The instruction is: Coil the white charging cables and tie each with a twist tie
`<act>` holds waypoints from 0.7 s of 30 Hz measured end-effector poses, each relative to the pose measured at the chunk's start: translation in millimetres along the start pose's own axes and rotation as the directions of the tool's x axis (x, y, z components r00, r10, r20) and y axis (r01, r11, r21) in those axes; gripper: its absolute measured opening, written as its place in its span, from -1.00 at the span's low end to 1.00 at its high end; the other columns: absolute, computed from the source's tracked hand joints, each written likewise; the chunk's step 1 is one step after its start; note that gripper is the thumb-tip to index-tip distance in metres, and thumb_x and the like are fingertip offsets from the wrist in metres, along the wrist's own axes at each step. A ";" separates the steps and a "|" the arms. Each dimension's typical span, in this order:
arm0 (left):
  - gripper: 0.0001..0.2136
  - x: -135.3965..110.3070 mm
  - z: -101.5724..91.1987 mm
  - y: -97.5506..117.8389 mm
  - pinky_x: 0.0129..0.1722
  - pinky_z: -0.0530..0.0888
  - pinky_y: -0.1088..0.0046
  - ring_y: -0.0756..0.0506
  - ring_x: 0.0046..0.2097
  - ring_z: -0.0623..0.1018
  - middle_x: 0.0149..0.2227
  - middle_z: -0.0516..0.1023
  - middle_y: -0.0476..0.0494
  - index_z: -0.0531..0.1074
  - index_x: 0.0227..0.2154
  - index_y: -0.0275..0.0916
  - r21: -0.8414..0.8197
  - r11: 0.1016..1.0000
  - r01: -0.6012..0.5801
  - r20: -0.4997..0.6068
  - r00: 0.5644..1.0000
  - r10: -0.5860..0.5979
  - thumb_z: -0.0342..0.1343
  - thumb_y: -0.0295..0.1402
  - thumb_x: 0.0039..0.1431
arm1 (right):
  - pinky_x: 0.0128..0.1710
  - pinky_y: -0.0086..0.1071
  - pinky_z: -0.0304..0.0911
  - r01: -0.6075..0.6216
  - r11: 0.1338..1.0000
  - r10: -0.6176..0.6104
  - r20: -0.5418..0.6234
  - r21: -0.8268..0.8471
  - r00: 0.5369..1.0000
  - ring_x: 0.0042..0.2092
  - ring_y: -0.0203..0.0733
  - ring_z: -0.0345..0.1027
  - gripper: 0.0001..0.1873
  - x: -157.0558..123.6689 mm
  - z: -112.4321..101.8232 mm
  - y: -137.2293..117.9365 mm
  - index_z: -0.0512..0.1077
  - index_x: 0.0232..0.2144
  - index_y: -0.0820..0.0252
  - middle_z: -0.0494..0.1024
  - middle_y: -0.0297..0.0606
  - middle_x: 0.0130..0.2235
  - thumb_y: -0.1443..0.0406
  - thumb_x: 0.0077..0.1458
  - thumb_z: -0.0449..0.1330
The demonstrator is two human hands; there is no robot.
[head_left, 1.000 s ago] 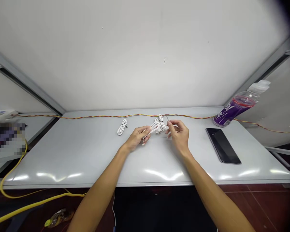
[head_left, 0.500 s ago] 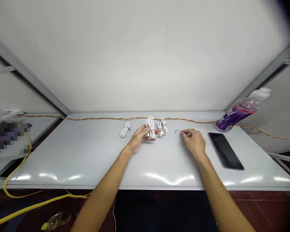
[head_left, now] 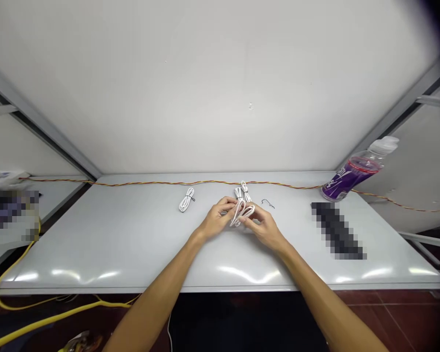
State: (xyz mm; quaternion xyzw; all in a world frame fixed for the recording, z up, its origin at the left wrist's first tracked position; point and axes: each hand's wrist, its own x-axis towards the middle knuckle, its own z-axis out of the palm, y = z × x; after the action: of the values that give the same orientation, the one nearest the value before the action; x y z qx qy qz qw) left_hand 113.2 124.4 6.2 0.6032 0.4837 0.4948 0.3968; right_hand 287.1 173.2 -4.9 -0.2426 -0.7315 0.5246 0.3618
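My left hand [head_left: 217,219] and my right hand [head_left: 262,227] meet at the middle of the table, both gripping a looped white cable [head_left: 243,215] between them. Just behind my hands, a second bundled white cable [head_left: 242,192] lies on the table, partly hidden by my fingers. A thin dark twist tie [head_left: 268,204] lies loose to the right of my right hand, not touching it. Further left, apart from my left hand, rests a white cable coil [head_left: 187,200] bound with a dark tie.
A red-and-yellow twisted wire [head_left: 205,183] runs along the back of the white table [head_left: 95,254]. A plastic bottle with a purple label [head_left: 352,171] lies at the back right. A pixelated dark rectangle [head_left: 337,230] covers the right side. A yellow cable [head_left: 22,313] trails below left.
My right hand has moved left from beside the twist tie and now grips the looped cable with my left hand. The cable has moved right and is lower and more bunched.
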 end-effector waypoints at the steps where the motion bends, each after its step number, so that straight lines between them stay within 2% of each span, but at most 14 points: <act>1: -0.71 0.0 -0.1 -0.3 0.06 0.38 0.28 -0.15 -0.02 0.48 -0.07 0.48 -0.23 0.60 -0.26 -0.20 0.011 1.000 -0.007 -0.010 1.000 0.008 0.07 -0.14 0.26 | -0.19 -0.23 0.38 -0.020 1.000 0.020 -0.024 0.015 0.999 -0.21 -0.12 0.43 -0.63 -0.1 0.4 1.0 0.47 -0.03 0.08 0.57 -0.21 -0.16 0.09 0.16 0.21; 4: -0.69 1.1 -4.2 -3.2 -0.01 0.42 0.32 -0.14 -0.05 0.50 -0.12 0.50 -0.23 0.58 -0.22 -0.23 0.016 1.000 -0.014 -0.104 0.994 0.015 0.05 -0.13 0.27 | -0.22 -0.22 0.39 -0.081 0.993 0.091 -0.126 0.082 0.988 -0.24 -0.10 0.46 -0.61 0.8 -2.3 1.8 0.48 -0.03 0.11 0.60 -0.18 -0.19 0.07 0.16 0.20; 7: -0.61 4.1 -14.7 -8.0 -0.18 0.47 0.37 -0.10 -0.17 0.53 -0.19 0.54 -0.23 0.51 -0.12 -0.27 -0.027 1.000 0.009 -0.288 0.957 -0.017 -0.02 -0.07 0.30 | -0.38 -0.29 0.38 -0.100 0.977 0.149 -0.266 0.190 0.952 -0.38 -0.16 0.44 -0.62 2.5 -7.5 0.1 0.50 -0.14 0.17 0.58 -0.22 -0.34 0.03 0.13 0.22; 10: -0.60 7.6 -27.9 -10.8 -0.33 0.49 0.41 -0.08 -0.31 0.56 -0.31 0.57 -0.20 0.47 -0.14 -0.29 -0.150 0.989 0.000 -0.496 0.865 -0.075 0.01 -0.03 0.26 | -0.57 -0.42 0.24 -0.056 0.969 0.166 -0.465 0.241 0.870 -0.56 -0.32 0.28 -0.64 3.8 -14.7 -0.5 0.49 -0.32 0.21 0.46 -0.34 -0.50 0.01 0.07 0.27; 12: -0.63 9.3 -35.3 -10.1 -0.40 0.50 0.40 -0.10 -0.36 0.57 -0.36 0.57 -0.19 0.44 -0.19 -0.28 -0.246 0.968 -0.048 -0.591 0.799 -0.111 0.04 -0.03 0.23 | -0.65 -0.46 0.13 -0.031 0.968 0.171 -0.564 0.249 0.808 -0.62 -0.37 0.19 -0.61 4.2 -19.7 -0.5 0.47 -0.37 0.22 0.40 -0.39 -0.57 -0.01 0.06 0.27; 14: -0.67 9.9 -41.4 -8.0 -0.42 0.52 0.38 -0.11 -0.36 0.58 -0.36 0.57 -0.19 0.40 -0.21 -0.27 -0.351 0.929 -0.117 -0.638 0.756 -0.146 0.07 -0.07 0.23 | -0.69 -0.48 0.05 -0.018 0.965 0.182 -0.617 0.262 0.765 -0.65 -0.38 0.14 -0.58 4.4 -23.4 -1.1 0.45 -0.39 0.22 0.36 -0.42 -0.62 -0.05 0.07 0.25; 17: -0.79 8.8 -52.6 -3.9 -0.38 0.53 0.42 -0.01 -0.44 0.53 -0.45 0.48 -0.03 0.37 -0.24 -0.24 -0.537 0.805 -0.254 -0.649 0.734 -0.201 0.13 -0.20 0.21 | -0.70 -0.47 0.02 0.020 0.956 0.189 -0.669 0.292 0.719 -0.68 -0.39 0.11 -0.54 4.7 -25.7 -2.8 0.40 -0.45 0.21 0.32 -0.45 -0.67 -0.09 0.04 0.24; 19: -0.87 6.5 -63.5 -1.3 -0.43 0.49 0.54 0.12 -0.59 0.36 -0.57 0.29 0.13 0.37 -0.28 -0.23 -0.632 0.701 -0.331 -0.638 0.736 -0.227 0.13 -0.29 0.21 | -0.69 -0.47 0.03 0.059 0.949 0.181 -0.685 0.311 0.705 -0.69 -0.38 0.11 -0.53 5.2 -26.5 -3.0 0.37 -0.47 0.19 0.30 -0.47 -0.69 -0.09 0.05 0.23; 21: -0.90 3.6 -75.8 1.2 -0.60 0.33 0.66 0.17 -0.68 0.13 -0.62 0.14 0.18 0.38 -0.30 -0.23 -0.664 0.659 -0.353 -0.630 0.739 -0.239 0.10 -0.31 0.23 | -0.69 -0.47 0.00 0.093 0.936 0.179 -0.688 0.339 0.703 -0.69 -0.38 0.09 -0.54 5.6 -28.2 -1.8 0.35 -0.48 0.19 0.26 -0.49 -0.70 -0.09 0.09 0.21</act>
State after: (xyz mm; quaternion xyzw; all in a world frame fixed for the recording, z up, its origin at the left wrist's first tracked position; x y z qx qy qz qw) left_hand 39.3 127.7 22.9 0.1798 0.3234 0.8435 0.3894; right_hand 305.7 193.4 3.6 -0.3750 -0.4249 0.5198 0.6392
